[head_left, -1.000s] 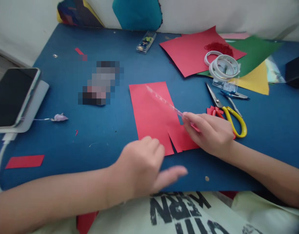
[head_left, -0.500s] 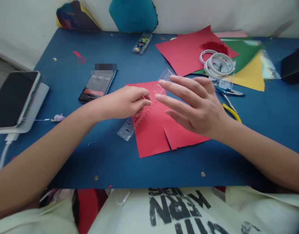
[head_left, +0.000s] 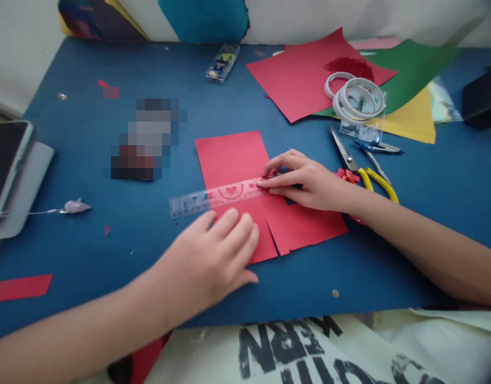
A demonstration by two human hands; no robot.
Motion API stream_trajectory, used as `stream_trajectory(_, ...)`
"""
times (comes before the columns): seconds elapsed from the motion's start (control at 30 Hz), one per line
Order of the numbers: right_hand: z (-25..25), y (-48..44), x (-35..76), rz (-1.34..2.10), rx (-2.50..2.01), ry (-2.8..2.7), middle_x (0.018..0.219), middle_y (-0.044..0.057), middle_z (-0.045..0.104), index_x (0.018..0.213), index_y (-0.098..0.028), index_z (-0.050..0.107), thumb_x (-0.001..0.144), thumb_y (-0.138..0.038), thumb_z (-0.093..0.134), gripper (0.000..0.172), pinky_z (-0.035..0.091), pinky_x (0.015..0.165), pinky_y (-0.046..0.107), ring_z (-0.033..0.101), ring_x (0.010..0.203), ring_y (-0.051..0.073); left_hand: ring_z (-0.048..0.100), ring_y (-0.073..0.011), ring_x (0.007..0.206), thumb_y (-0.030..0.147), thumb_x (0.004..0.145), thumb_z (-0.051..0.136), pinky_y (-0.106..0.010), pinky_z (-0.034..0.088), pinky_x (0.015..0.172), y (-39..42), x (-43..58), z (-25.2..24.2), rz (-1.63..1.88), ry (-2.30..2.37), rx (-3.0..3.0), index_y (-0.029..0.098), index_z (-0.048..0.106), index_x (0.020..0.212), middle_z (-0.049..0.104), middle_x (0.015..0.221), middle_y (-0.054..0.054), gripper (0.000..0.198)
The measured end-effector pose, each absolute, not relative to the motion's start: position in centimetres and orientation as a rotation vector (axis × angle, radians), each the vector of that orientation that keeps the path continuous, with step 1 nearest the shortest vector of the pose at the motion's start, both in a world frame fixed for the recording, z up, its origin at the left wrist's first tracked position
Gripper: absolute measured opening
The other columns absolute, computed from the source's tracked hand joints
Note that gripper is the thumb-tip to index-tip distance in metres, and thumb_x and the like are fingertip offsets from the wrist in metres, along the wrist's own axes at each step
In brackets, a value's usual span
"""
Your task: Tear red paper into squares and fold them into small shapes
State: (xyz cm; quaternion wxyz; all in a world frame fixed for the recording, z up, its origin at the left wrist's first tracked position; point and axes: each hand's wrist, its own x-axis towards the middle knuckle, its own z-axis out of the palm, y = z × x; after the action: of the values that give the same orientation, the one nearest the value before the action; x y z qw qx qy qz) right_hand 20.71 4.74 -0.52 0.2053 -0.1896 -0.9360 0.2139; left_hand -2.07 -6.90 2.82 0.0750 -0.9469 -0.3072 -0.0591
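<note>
A clear plastic ruler [head_left: 189, 205] with cut-out shapes, one of them a heart, lies across a red paper sheet [head_left: 233, 154], nearly level. Its left end reaches past the paper onto the blue table. The fingers of my right hand [head_left: 305, 181] are closed at the ruler's right end, covering it. My left hand [head_left: 217, 256] is over the lower left of the sheet, below the ruler, its fingers loosely bent and the thumb apart. Nothing shows in it. A slit [head_left: 272, 238] runs up from the sheet's near edge.
Yellow-handled scissors [head_left: 365, 176] lie beside my right forearm, near a blue compass [head_left: 377, 146]. White tape rolls [head_left: 359, 98] sit on coloured papers at the back right. A pixelated phone [head_left: 143, 138] is left of the sheet. A red strip [head_left: 21, 288] lies front left.
The ruler has turned from a steep slant to nearly level. My left hand has left it and come towards me; my right hand has come down onto its right end. The view has shifted.
</note>
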Motion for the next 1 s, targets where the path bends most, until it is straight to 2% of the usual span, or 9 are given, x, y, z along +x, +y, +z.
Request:
stream_trajectory(0.1,-0.4,4.7,20.7,0.674,-0.526,-2.616,0.106,0.009,0.061,0.107,-0.020,0.068,0.093,-0.023,0.052,0.022,0.041,0.087,0.039,0.053,0.094,0.018,0.062,-0.0327,0.101,0.026,0.088,0.053,-0.045,0.051,0.077,-9.7,-1.6,2.1,-0.209,-0.918,-2.787,0.007,0.061,0.115,0.067,0.113,-0.015,0.033)
stream_trajectory(0.23,-0.4,4.5,20.7,0.743,-0.589,-2.602,0.106,0.009,0.061,0.110,-0.019,0.066,0.090,-0.025,0.056,0.023,0.043,0.088,0.039,0.054,0.097,0.018,0.067,-0.0343,0.094,0.010,0.085,0.041,-0.044,0.054,0.070,-10.6,-1.3,1.8,-0.231,-0.890,-2.768,0.004,0.063,0.110,0.070,0.107,-0.017,0.034)
stream_trajectory(0.33,-0.3,4.5,20.7,0.796,-0.577,-2.595,0.106,0.009,0.060,0.110,-0.018,0.066,0.089,-0.024,0.057,0.023,0.045,0.088,0.037,0.054,0.099,0.018,0.069,-0.0347,0.090,0.008,0.084,0.039,-0.043,0.057,0.065,-10.4,-0.9,2.1,-0.256,-0.889,-2.749,0.002,0.064,0.107,0.071,0.103,-0.017,0.035)
stream_trajectory(0.47,-0.2,4.6,20.7,0.813,-0.565,-2.587,0.104,0.009,0.060,0.109,-0.018,0.066,0.089,-0.024,0.057,0.023,0.046,0.088,0.036,0.055,0.098,0.018,0.071,-0.0347,0.082,0.008,0.082,0.046,-0.039,0.058,0.053,-10.2,-0.2,2.2,-0.286,-0.943,-2.694,0.001,0.065,0.106,0.072,0.098,-0.019,0.031)
stream_trajectory(0.63,-0.2,4.6,20.6,0.815,-0.564,-2.585,0.104,0.008,0.060,0.109,-0.020,0.066,0.089,-0.025,0.057,0.022,0.046,0.087,0.038,0.055,0.098,0.018,0.070,-0.0368,0.081,0.004,0.080,0.050,-0.038,0.058,0.052,-10.0,0.2,1.6,-0.273,-0.960,-2.630,-0.003,0.065,0.102,0.071,0.098,-0.023,0.029)
stream_trajectory(0.83,-0.3,4.7,20.6,0.814,-0.543,-2.591,0.104,0.008,0.059,0.109,-0.020,0.066,0.090,-0.024,0.057,0.022,0.046,0.088,0.037,0.054,0.097,0.018,0.071,-0.0285,0.068,0.004,0.084,0.048,-0.032,0.051,0.042,-8.8,-0.3,2.1,-0.425,-0.969,-2.648,0.002,0.068,0.088,0.074,0.080,-0.015,0.021)
stream_trajectory(0.93,-0.3,4.7,20.7,0.816,-0.541,-2.593,0.105,0.009,0.059,0.110,-0.019,0.066,0.090,-0.024,0.057,0.023,0.046,0.088,0.037,0.053,0.097,0.018,0.066,-0.0233,0.055,0.006,0.083,0.054,-0.031,0.045,0.038,-8.2,-1.0,2.5,-0.468,-1.062,-2.636,0.004,0.066,0.081,0.071,0.066,-0.010,0.012)
stream_trajectory(1.0,-0.3,4.7,20.7,0.821,-0.535,-2.597,0.105,0.009,0.059,0.110,-0.017,0.066,0.090,-0.024,0.057,0.023,0.046,0.088,0.037,0.053,0.098,0.018,0.063,-0.0209,0.051,0.007,0.081,0.058,-0.032,0.042,0.038,-7.8,-1.7,2.4,-0.484,-1.150,-2.598,0.007,0.064,0.081,0.069,0.064,-0.008,0.006)
